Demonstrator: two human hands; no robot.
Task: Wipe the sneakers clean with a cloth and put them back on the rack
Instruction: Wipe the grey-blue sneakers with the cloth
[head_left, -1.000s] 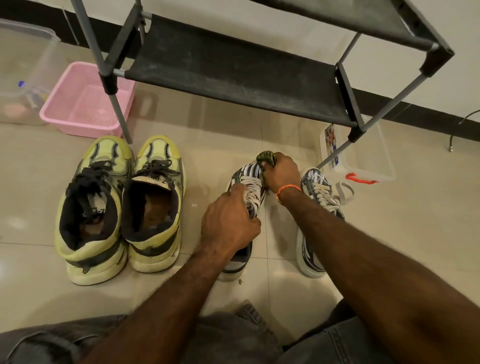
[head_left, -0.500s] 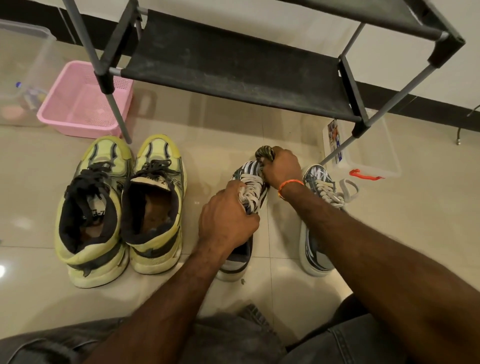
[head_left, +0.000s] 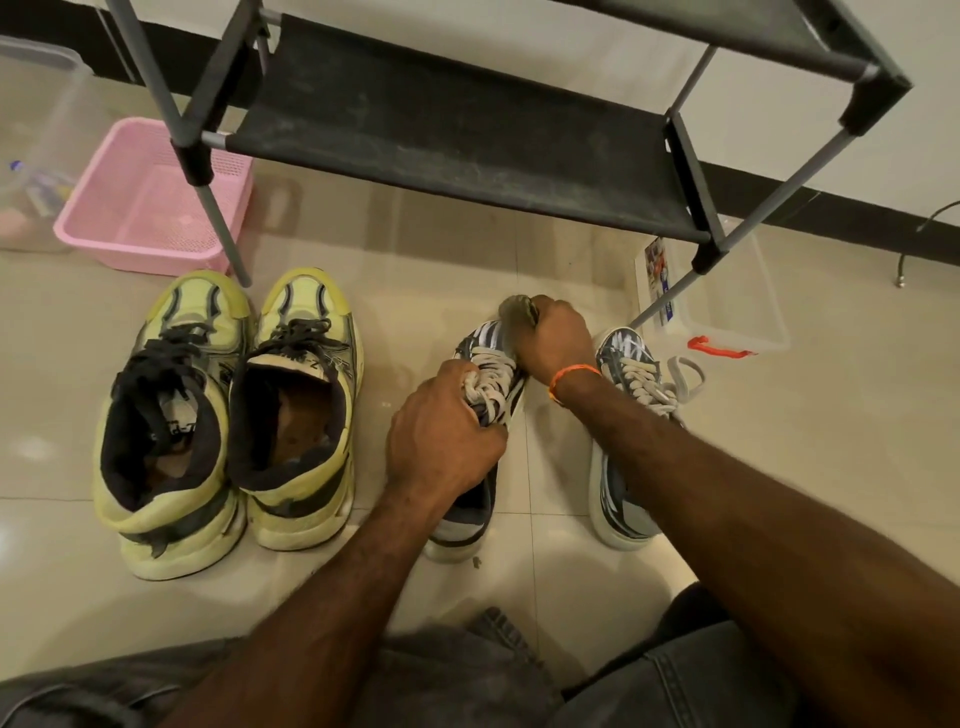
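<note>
A grey-and-white striped sneaker (head_left: 480, 343) stands on the tiled floor in front of me. My left hand (head_left: 447, 431) grips it at the laces and tongue. My right hand (head_left: 553, 340) holds a bunched olive cloth (head_left: 517, 307) against its toe. Its mate (head_left: 623, 441) stands just to the right, partly hidden by my right forearm. A pair of yellow sneakers (head_left: 228, 415) with black laces stands to the left. The black fabric shelf of the shoe rack (head_left: 467, 135) hangs above the floor beyond the shoes.
A pink plastic basket (head_left: 145, 208) sits at the back left beside a clear bin (head_left: 36, 104). A clear lidded box (head_left: 727, 291) with a red clip lies by the rack's right leg (head_left: 670, 296). My knees fill the bottom edge.
My right hand with the cloth has shifted slightly over the striped sneaker's toe. My left hand keeps its hold at the laces. The view has tilted a little.
</note>
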